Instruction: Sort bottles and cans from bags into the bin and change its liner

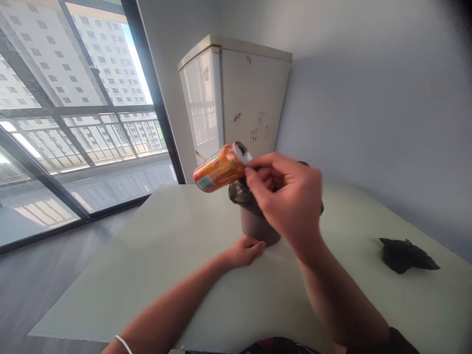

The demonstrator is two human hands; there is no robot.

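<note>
My right hand [283, 191] pinches an orange drink can [221, 168] by its top rim between thumb and fingers. The can is tilted well over, its opened top toward my hand and its base pointing left. Behind and below that hand stands a dark bin [254, 223] with a black bag [241, 192] folded over its rim; my hand hides much of it. My left hand [246, 251] rests on the table beside the foot of the bin, its fingers curled into a loose fist with nothing visible in them.
A pale table [147, 270] spreads out under my arms. On its right side lies a crumpled black plastic bag [407, 256]. Beyond the table stands a white fridge [254, 93] with worn marks. Sliding glass doors [81, 113] are at the left.
</note>
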